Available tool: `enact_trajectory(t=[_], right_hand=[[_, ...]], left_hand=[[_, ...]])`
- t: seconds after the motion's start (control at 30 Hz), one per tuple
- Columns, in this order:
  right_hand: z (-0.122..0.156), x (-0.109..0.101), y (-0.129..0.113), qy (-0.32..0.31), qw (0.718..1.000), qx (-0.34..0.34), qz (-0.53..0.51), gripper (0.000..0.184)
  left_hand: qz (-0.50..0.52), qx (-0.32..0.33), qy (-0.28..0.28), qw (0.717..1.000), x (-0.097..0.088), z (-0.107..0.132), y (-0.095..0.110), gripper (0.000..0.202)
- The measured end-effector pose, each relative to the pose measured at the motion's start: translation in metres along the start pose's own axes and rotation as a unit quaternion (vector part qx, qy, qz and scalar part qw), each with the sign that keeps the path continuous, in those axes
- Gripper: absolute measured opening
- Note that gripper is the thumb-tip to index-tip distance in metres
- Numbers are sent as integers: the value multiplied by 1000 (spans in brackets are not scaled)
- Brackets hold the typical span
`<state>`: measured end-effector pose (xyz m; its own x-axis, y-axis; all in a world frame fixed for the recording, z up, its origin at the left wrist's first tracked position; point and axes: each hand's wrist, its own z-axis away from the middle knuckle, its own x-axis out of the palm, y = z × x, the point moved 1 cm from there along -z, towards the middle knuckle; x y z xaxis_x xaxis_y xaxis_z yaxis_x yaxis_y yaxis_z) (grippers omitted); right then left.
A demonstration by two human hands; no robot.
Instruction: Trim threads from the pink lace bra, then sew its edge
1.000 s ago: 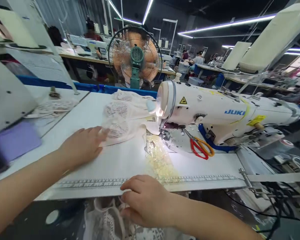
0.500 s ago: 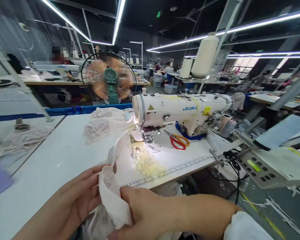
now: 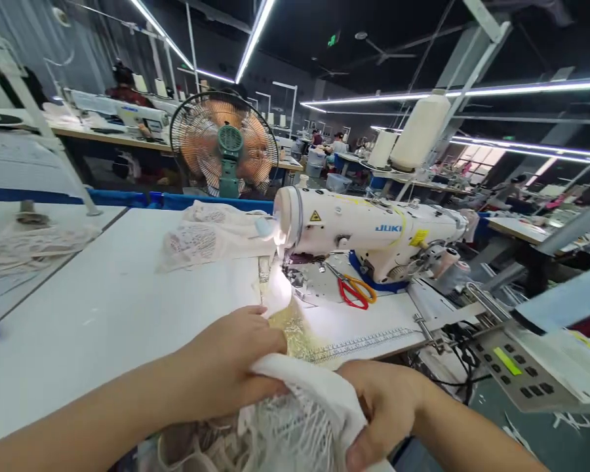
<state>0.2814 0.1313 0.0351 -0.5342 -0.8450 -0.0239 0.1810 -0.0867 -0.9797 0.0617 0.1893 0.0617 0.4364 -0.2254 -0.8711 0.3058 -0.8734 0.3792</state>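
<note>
My left hand (image 3: 229, 364) and my right hand (image 3: 381, 406) both grip a white lace garment piece (image 3: 299, 419) at the near edge of the white sewing table (image 3: 103, 314). One end of the fabric reaches up toward the needle of the white JUKI sewing machine (image 3: 368, 229), under its lamp. My left hand's fingers curl over the fabric's top; my right hand pinches its lower right side. A heap of pale lace pieces (image 3: 211, 236) lies on the table behind, left of the machine head.
Red and orange scissors (image 3: 351, 288) lie on the machine bed. A green and orange fan (image 3: 225, 144) stands behind the table. A control panel (image 3: 516, 367) sits at the right. More lace (image 3: 29, 242) lies far left. Other workers sit at distant tables.
A second ago my left hand lay flat on the table and my right reached below its edge. Both hands then lifted the lace piece, and now hold it bunched lower and closer.
</note>
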Motion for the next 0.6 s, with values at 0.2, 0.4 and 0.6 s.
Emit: enact_trajectory(t=[0.2, 0.4, 0.6], right_hand=[[-20, -41, 10, 136, 986, 66, -75, 60], [-74, -66, 6, 194, 955, 109, 194, 40], [-80, -80, -14, 167, 893, 128, 399, 35]], left_hand=[[-274, -244, -119, 923, -36, 12, -23, 35], [-85, -226, -58, 969, -35, 44, -68, 56], [-48, -326, -54, 943, 15, 75, -118, 48]])
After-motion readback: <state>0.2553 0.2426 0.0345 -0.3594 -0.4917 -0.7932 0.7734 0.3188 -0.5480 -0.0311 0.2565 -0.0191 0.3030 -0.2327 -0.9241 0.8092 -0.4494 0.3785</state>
